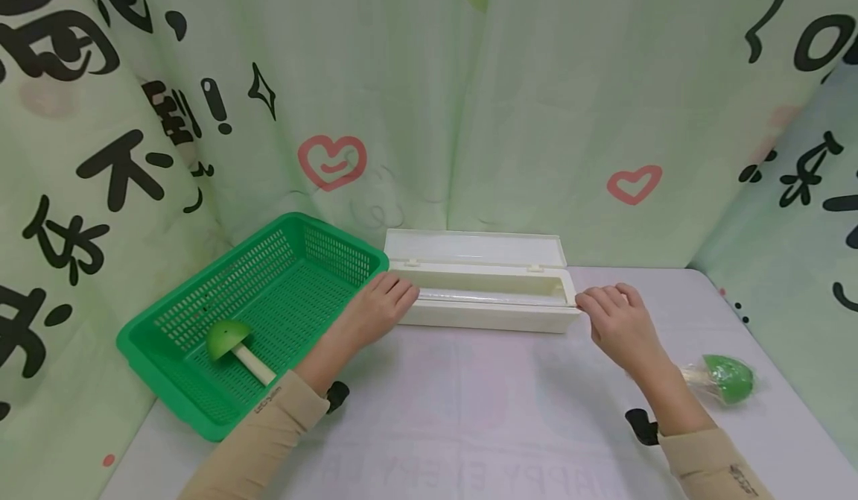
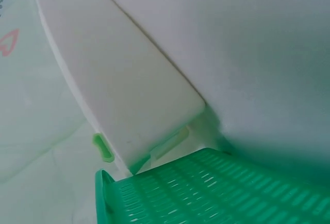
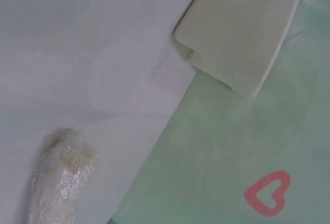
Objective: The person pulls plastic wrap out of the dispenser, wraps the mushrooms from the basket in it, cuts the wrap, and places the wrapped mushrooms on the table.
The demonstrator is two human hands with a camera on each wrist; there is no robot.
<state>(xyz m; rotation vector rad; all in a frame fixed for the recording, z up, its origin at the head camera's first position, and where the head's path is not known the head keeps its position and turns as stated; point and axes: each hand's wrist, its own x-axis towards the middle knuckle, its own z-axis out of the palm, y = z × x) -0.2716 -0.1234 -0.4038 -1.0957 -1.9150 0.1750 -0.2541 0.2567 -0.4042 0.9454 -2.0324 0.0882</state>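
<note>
At the far side of the pale table, near its middle, I saw from my distant place a long white box. Its lid stood open at the far edge, toward the light green curtain. Through the opening I noticed shiny clear film lying along the box.

The left hand was at the left end of this box, with its fingers bent and narrow together. The right hand was at the right end, its fingers bent also. I could not tell whether the fingers of each hand pinched the film or only the edge of the box, since the fingertips were too small to judge.

On the left of the scene stood a green basket with many small holes. One mushroom with a green cap lay inside, its pale stem directed to the right and near side. On the right part of the table lay a wrapped mushroom, covered with transparent wrap, just beside the right forearm, which hid a part of its stem.
</note>
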